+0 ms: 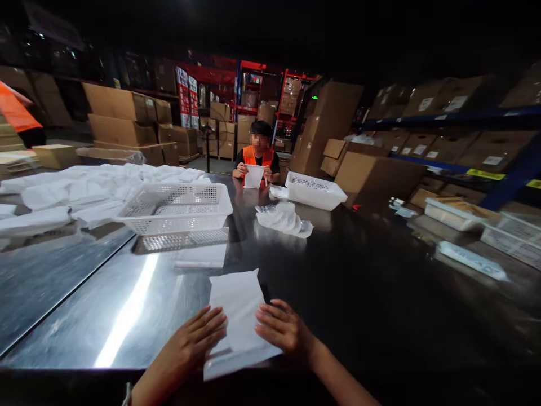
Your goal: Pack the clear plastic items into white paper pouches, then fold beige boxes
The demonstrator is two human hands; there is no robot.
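Observation:
A white pouch (239,307) lies near the front edge of the dark, shiny table (363,293), its lower flap towards me. My left hand (196,338) rests on the pouch's left side with fingers stretched out. From the other side, my right hand (287,330) lays its extended fingers on the right edge. A small black object (265,293) shows just beyond those right fingertips; its kind is unclear. Further up the table, a flat white sheet or pouch (202,256) lies in front of a white perforated basket (181,208).
White pouches (84,189) are heaped on the left. Several clear round plastic pieces (285,220) lie mid-table, before a second white basket (315,194). Across the table, a person in an orange vest (257,158) holds a white pouch. Cardboard boxes (376,175) and a plastic-wrapped pack (471,260) are on the right.

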